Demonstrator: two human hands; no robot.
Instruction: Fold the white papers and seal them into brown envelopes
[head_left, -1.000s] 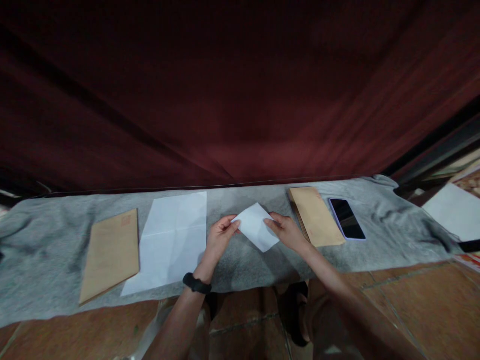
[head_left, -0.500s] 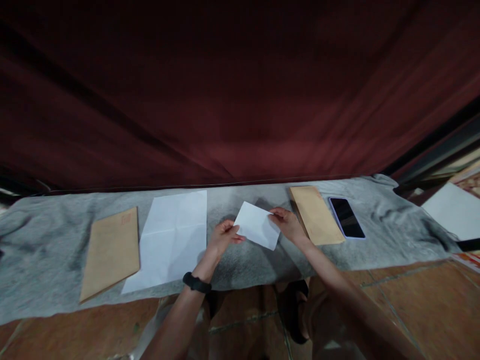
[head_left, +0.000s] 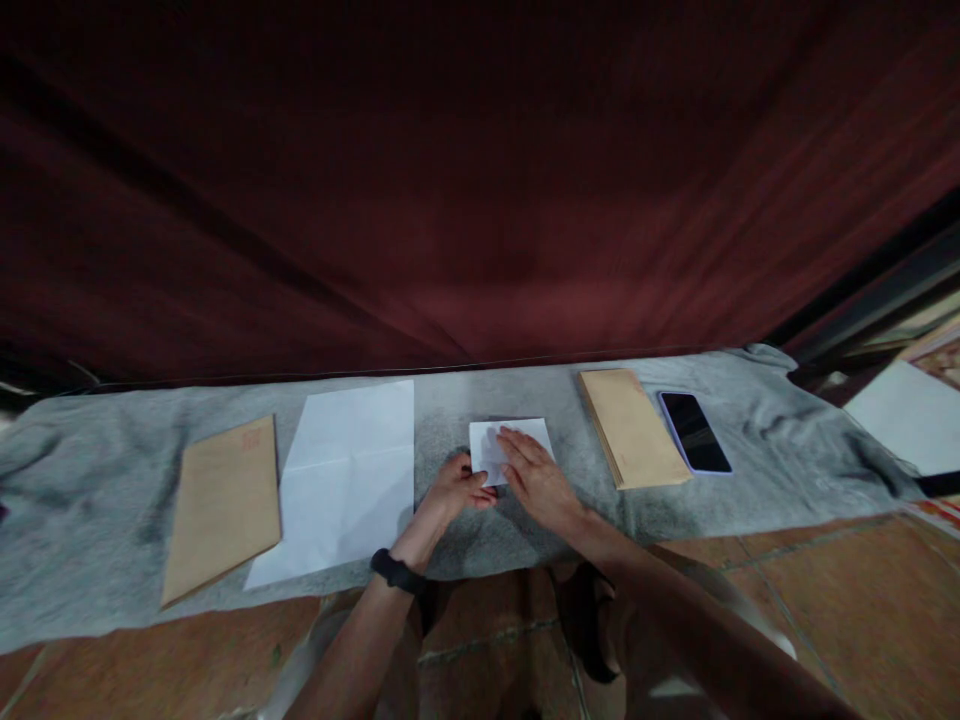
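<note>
A small folded sheet of white paper [head_left: 530,431] lies near the middle of the grey cloth. At its lower left corner, my left hand [head_left: 454,484] pinches the edge, with the thumb on top. Flat across the upper face of the paper rests my right hand [head_left: 538,480], its fingers stretched out and covering part of the sheet. Left of my hands is a larger white sheet [head_left: 349,470], unfolded and showing crease lines. Beside it, a brown envelope [head_left: 225,500] with a red printed mark overlaps its edge.
A stack of brown envelopes [head_left: 634,425] is to the right, next to a phone [head_left: 696,432] in a light purple case. The grey cloth [head_left: 787,450] ends above a tiled floor [head_left: 862,600]. A dark red curtain [head_left: 480,200] hangs behind.
The paper has come down level on the cloth from a tilted hold. My right hand has left its right corner and moved left to lie flat on top.
</note>
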